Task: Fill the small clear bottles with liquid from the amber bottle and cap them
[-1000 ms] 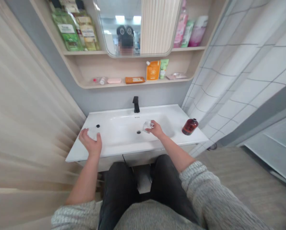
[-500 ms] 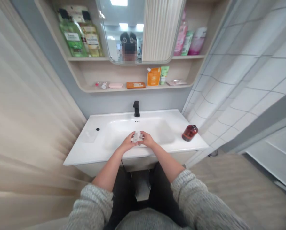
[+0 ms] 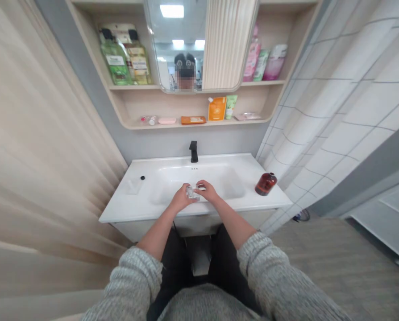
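Over the front edge of the white sink (image 3: 234,180), my left hand (image 3: 180,199) is closed around a small clear plastic piece (image 3: 191,192). My right hand (image 3: 208,192) has its fingers curled at the right side of that piece, thumb and fingertips touching it. The piece looks whitish and see-through; its exact kind is too small to tell, and the fingers hide part of it. Behind the hands stands a black faucet (image 3: 193,151).
An amber bottle (image 3: 266,184) without a cap stands on the counter's right. To the left lie a small black cap (image 3: 142,178) and a clear, flat item (image 3: 132,186). Above, the shelf (image 3: 172,126) carries an orange pouch (image 3: 217,109), a green tube (image 3: 230,107) and an orange packet (image 3: 193,120).
The view has shifted slightly. My right hand has loosened and turned, with fingers raised at the piece's right side, while my left hand keeps its hold.
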Demonstrator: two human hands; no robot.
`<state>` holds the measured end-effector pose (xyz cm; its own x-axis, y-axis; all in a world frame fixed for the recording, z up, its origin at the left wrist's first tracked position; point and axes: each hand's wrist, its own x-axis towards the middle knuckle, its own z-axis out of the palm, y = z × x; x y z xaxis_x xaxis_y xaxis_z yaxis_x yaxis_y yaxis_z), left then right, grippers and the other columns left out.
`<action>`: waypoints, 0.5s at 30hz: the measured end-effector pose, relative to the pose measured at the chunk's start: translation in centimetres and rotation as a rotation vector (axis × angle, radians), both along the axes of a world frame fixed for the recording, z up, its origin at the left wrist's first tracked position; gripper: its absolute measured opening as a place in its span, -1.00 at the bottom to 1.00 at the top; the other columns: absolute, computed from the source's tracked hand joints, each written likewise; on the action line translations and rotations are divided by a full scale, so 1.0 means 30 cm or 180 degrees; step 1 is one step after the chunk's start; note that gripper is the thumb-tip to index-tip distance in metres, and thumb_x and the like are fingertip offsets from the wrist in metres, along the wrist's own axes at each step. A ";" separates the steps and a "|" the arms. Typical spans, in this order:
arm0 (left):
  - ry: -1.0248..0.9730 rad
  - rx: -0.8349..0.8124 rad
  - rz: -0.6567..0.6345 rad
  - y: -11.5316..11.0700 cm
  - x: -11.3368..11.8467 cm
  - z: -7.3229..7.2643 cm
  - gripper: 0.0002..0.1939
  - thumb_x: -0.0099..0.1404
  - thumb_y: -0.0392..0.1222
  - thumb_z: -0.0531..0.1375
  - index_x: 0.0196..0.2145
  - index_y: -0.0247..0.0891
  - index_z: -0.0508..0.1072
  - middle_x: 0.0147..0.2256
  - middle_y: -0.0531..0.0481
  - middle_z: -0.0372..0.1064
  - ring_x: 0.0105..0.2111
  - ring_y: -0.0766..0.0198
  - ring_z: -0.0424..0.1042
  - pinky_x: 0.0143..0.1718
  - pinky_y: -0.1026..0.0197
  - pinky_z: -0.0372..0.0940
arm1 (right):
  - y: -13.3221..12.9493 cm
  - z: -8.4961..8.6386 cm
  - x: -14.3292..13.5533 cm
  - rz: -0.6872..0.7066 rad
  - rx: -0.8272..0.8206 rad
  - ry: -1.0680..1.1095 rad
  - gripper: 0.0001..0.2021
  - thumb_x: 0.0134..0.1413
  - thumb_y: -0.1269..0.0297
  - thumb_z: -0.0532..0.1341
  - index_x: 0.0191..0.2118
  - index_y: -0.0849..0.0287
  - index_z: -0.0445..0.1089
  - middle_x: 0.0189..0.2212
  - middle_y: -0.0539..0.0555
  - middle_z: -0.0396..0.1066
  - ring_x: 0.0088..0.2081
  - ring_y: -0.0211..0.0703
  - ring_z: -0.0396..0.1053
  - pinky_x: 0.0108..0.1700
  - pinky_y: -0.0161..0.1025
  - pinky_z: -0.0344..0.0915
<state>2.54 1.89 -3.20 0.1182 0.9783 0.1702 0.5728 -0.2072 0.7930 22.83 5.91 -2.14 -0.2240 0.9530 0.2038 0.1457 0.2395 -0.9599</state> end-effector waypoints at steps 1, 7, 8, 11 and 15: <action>0.0044 0.0050 0.0029 -0.003 0.002 0.002 -0.09 -0.01 -0.04 0.60 0.23 -0.16 0.33 0.04 -0.19 0.53 -0.03 -0.02 0.59 0.06 -0.03 0.44 | 0.001 0.003 -0.008 -0.0056 0.0010 -0.0033 -0.48 -0.27 -0.12 0.55 -0.24 0.08 0.47 -0.16 0.08 0.56 -0.11 0.00 0.53 -0.03 -0.07 0.51; -0.0041 0.0049 0.0199 -0.006 0.010 0.014 -0.12 -0.01 -0.09 0.60 0.21 -0.12 0.35 0.01 -0.15 0.55 -0.03 -0.02 0.59 0.07 -0.03 0.42 | -0.006 0.026 -0.082 -0.0485 -0.0160 -0.0395 -0.51 -0.29 -0.14 0.55 -0.34 0.05 0.44 -0.28 0.02 0.57 -0.15 0.05 0.54 0.04 0.01 0.49; -0.0038 0.0041 0.0234 -0.006 0.010 0.016 -0.12 -0.01 -0.10 0.60 0.20 -0.12 0.35 -0.01 -0.14 0.55 -0.04 -0.02 0.59 0.06 -0.03 0.42 | -0.012 0.025 -0.091 -0.0544 -0.0202 -0.0380 -0.52 -0.28 -0.15 0.54 -0.34 0.04 0.44 -0.27 0.03 0.58 -0.14 0.07 0.55 0.04 0.02 0.50; 0.0039 0.0066 0.0206 -0.004 0.008 0.016 -0.13 -0.01 -0.11 0.60 0.20 -0.12 0.35 -0.01 -0.15 0.55 -0.03 -0.05 0.60 0.05 -0.03 0.42 | -0.030 0.010 -0.102 -0.0595 -0.0239 -0.0171 -0.53 -0.23 -0.16 0.52 -0.34 0.04 0.42 -0.17 0.07 0.63 -0.08 0.11 0.56 0.11 0.06 0.50; 0.0134 0.0092 0.0109 -0.002 0.006 0.007 -0.12 0.00 -0.08 0.60 0.21 -0.15 0.34 0.04 -0.21 0.55 0.00 -0.09 0.59 0.06 -0.05 0.41 | -0.030 -0.027 -0.096 -0.0473 -0.0131 0.0109 -0.50 -0.24 -0.20 0.52 -0.39 0.05 0.37 -0.05 0.14 0.65 -0.03 0.13 0.56 0.16 0.08 0.49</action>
<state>2.72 1.84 -2.98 0.0925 0.9766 0.1941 0.6128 -0.2095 0.7619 19.95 5.02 -2.95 -0.0734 0.9829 0.1689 0.1436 0.1780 -0.9735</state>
